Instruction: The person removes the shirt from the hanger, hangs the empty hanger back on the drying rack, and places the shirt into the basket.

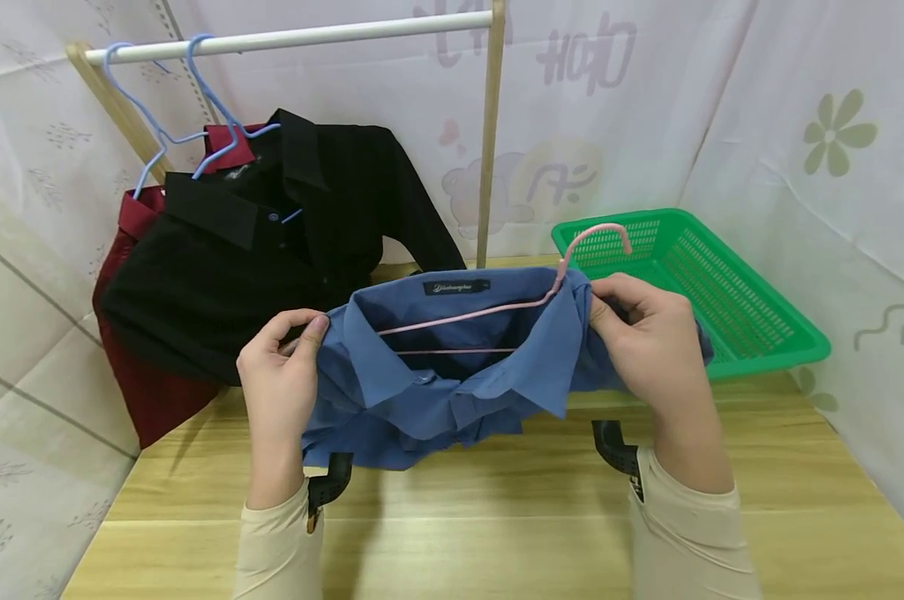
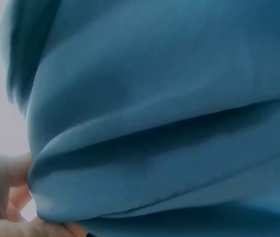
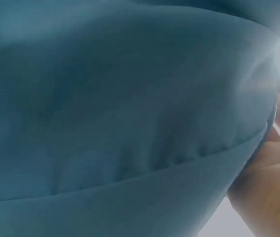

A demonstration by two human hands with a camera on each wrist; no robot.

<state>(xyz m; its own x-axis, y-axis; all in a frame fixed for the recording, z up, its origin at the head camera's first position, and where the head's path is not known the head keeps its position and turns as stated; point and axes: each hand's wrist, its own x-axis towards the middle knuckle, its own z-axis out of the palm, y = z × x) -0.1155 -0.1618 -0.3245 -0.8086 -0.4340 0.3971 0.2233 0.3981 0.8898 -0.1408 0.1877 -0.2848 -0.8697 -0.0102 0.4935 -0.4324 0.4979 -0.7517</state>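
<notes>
A blue collared shirt (image 1: 392,425) is held up above the table in the head view, its collar facing me. Inside its neck runs a pink hanger (image 1: 466,315), whose hook rises past the right side of the collar. My left hand (image 1: 282,375) pinches the shirt's left shoulder between thumb and fingers. At the other shoulder, my right hand (image 1: 650,342) pinches the cloth close to the collar. Blue fabric (image 2: 159,98) fills most of the left wrist view, with fingers at its lower left. In the right wrist view the shirt (image 3: 120,108) hides most of the right hand.
At back left stands a rack with a white rail (image 1: 332,35). Black shirts (image 1: 347,192) and dark red garments (image 1: 114,275) hang there on blue hangers (image 1: 222,108). A green basket (image 1: 766,358) sits behind the right hand on the wooden table (image 1: 481,533).
</notes>
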